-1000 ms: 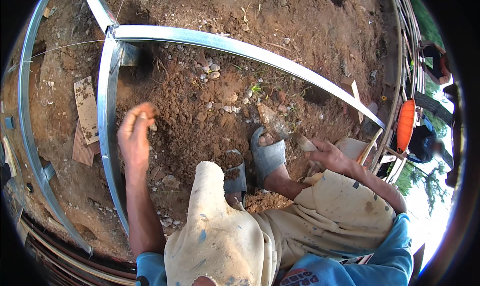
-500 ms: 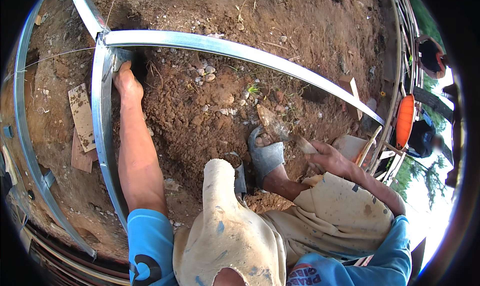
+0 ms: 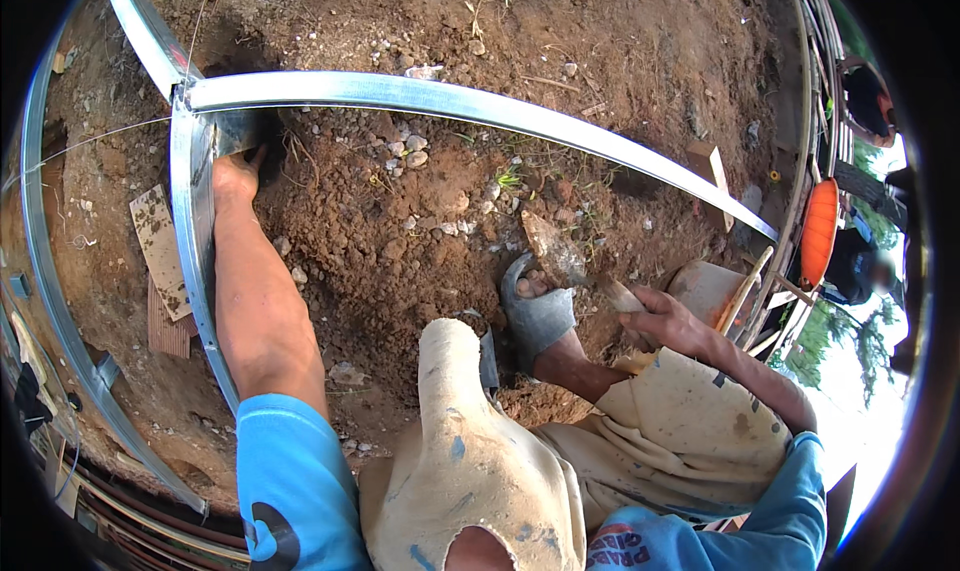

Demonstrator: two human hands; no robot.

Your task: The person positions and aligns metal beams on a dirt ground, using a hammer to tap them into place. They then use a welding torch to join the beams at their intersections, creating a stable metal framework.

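With the left hand (image 3: 236, 179) down against the metal stub (image 3: 238, 128), upper left, beside a dark hole (image 3: 268, 139); impossible to make out the spread of its fingers, lost in shadow. With the right hand (image 3: 662, 318), gripping the trowel (image 3: 553, 251) by its handle, right of centre. Probably feeling or clearing around the stub; now calling for care near metal edges. Below, crumbly, pebbly soil (image 3: 370, 256); across the top, a metal frame (image 3: 430, 93); at far right, an orange object (image 3: 820, 233) and another person (image 3: 850, 269).
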